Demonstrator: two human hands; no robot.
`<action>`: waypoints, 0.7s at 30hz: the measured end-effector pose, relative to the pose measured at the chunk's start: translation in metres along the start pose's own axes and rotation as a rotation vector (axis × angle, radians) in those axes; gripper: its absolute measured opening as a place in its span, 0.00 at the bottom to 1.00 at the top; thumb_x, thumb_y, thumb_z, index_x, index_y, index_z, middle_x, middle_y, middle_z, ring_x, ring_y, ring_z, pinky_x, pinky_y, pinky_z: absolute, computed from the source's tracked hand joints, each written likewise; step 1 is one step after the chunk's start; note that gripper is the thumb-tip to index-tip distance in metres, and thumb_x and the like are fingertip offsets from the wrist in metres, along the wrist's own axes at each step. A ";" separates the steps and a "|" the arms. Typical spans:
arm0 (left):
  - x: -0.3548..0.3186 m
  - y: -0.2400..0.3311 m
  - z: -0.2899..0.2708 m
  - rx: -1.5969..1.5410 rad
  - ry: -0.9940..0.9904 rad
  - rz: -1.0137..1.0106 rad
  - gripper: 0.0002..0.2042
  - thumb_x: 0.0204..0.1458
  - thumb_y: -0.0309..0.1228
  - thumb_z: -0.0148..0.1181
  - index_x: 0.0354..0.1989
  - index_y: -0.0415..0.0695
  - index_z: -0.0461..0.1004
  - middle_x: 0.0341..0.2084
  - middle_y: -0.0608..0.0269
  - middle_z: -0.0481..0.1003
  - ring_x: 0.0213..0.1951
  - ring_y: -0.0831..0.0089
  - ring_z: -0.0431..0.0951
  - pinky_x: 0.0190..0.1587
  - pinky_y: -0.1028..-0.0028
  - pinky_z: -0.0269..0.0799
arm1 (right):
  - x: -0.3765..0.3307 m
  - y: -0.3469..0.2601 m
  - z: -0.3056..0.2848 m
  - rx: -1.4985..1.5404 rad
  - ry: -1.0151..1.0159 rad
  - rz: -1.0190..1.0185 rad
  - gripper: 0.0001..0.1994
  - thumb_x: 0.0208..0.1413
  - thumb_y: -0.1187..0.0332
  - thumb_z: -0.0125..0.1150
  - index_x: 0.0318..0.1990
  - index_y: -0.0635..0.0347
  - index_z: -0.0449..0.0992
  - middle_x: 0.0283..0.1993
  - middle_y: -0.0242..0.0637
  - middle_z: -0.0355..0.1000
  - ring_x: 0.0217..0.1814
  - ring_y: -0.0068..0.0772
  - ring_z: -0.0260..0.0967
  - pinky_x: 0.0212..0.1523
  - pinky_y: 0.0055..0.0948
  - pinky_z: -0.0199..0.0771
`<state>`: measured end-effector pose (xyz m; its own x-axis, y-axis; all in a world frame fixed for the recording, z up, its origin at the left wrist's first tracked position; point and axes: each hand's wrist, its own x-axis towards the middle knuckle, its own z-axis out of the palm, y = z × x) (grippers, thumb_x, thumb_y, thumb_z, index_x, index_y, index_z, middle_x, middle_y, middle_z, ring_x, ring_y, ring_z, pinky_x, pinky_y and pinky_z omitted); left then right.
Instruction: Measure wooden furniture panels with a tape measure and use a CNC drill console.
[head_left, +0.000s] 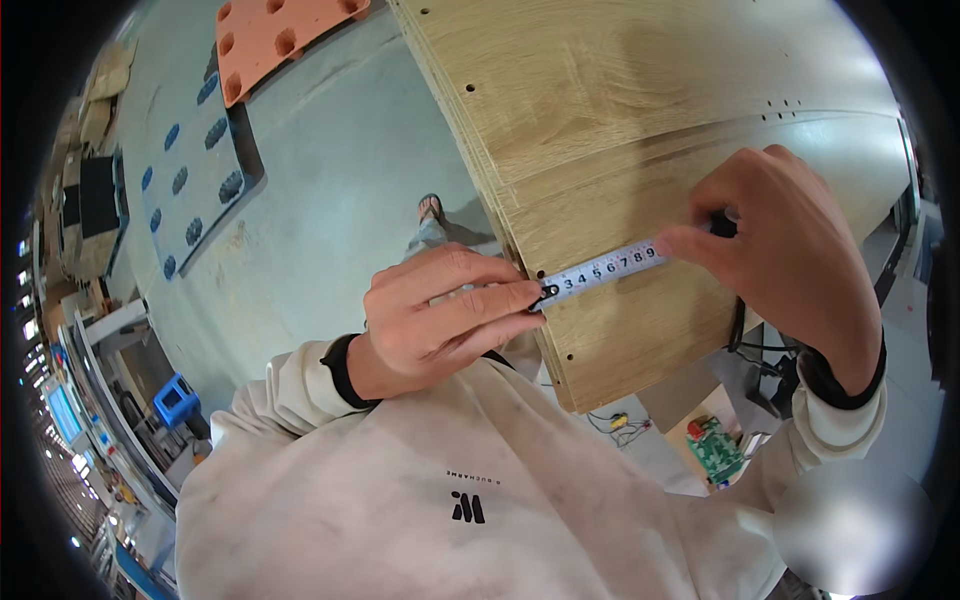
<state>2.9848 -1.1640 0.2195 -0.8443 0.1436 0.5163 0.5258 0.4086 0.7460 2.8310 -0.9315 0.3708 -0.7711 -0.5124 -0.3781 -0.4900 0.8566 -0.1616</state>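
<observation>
Between the two hands a tape measure blade [605, 268] runs flat across the face of a pale wooden board [620, 120], its black hook end caught at the board's near left edge. The left hand [440, 310] has thumb and forefinger closed in a pinch on that hook, pressing it against the edge; the other fingers curl loosely underneath. The right hand [785, 240] is closed over the far end of the blade, its thumb tip bearing down on the strip; a dark piece that is probably the case shows between the fingers, though most of it is hidden.

The blade looks thin, springy and light, likely to buckle or snap back if either end slips, so it is best held just as here: hook pinned at one end, thumb flat on the strip at the other, kept taut. The board looks stiff and heavy, one of a stack of like sheets with small drilled holes, and should stay put under the pressure.

Beyond the left hand lie the grey floor [330, 170], an orange pallet [275, 35] and a blue pallet [185, 170]; below it, a light sweatshirt [450, 500]
</observation>
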 end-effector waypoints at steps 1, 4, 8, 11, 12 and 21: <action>0.000 -0.001 0.002 -0.001 0.013 -0.013 0.19 0.45 0.25 0.87 0.46 0.34 0.89 0.36 0.52 0.86 0.33 0.65 0.85 0.32 0.71 0.80 | 0.002 0.002 0.000 -0.026 -0.013 -0.013 0.15 0.53 0.59 0.83 0.33 0.63 0.88 0.36 0.40 0.78 0.46 0.45 0.74 0.49 0.44 0.74; 0.000 -0.003 0.009 -0.074 0.082 0.021 0.18 0.46 0.24 0.86 0.46 0.34 0.89 0.37 0.51 0.86 0.33 0.66 0.86 0.32 0.72 0.81 | 0.009 0.008 0.004 -0.033 -0.034 -0.008 0.16 0.53 0.58 0.83 0.34 0.63 0.88 0.35 0.42 0.78 0.45 0.47 0.74 0.50 0.45 0.73; -0.001 -0.001 0.006 -0.098 0.052 -0.032 0.17 0.46 0.23 0.86 0.45 0.33 0.89 0.36 0.50 0.86 0.31 0.66 0.86 0.31 0.72 0.82 | 0.013 0.005 -0.002 -0.041 -0.122 0.031 0.16 0.53 0.58 0.83 0.34 0.63 0.89 0.33 0.43 0.79 0.43 0.48 0.74 0.51 0.46 0.73; -0.004 0.001 0.009 -0.067 0.058 -0.052 0.16 0.47 0.23 0.86 0.44 0.32 0.89 0.35 0.50 0.86 0.30 0.65 0.86 0.31 0.71 0.83 | 0.015 0.007 -0.001 -0.044 -0.142 0.044 0.16 0.53 0.58 0.82 0.33 0.64 0.88 0.33 0.44 0.80 0.42 0.49 0.73 0.51 0.46 0.73; -0.004 0.002 0.011 -0.070 0.086 -0.057 0.16 0.47 0.23 0.86 0.43 0.32 0.89 0.33 0.50 0.86 0.30 0.64 0.86 0.31 0.71 0.83 | 0.014 0.007 0.000 -0.044 -0.133 0.044 0.16 0.53 0.58 0.82 0.33 0.64 0.88 0.33 0.43 0.80 0.42 0.49 0.73 0.52 0.46 0.72; -0.005 -0.001 0.013 -0.059 0.129 -0.035 0.16 0.46 0.26 0.87 0.41 0.33 0.89 0.33 0.49 0.87 0.33 0.58 0.90 0.39 0.66 0.91 | 0.007 0.016 0.009 -0.021 -0.030 -0.005 0.17 0.53 0.57 0.84 0.33 0.63 0.88 0.33 0.42 0.80 0.44 0.48 0.73 0.54 0.44 0.72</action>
<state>2.9875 -1.1531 0.2106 -0.8440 0.0120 0.5361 0.5044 0.3574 0.7861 2.8213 -0.9203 0.3577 -0.7562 -0.5141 -0.4047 -0.5023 0.8525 -0.1445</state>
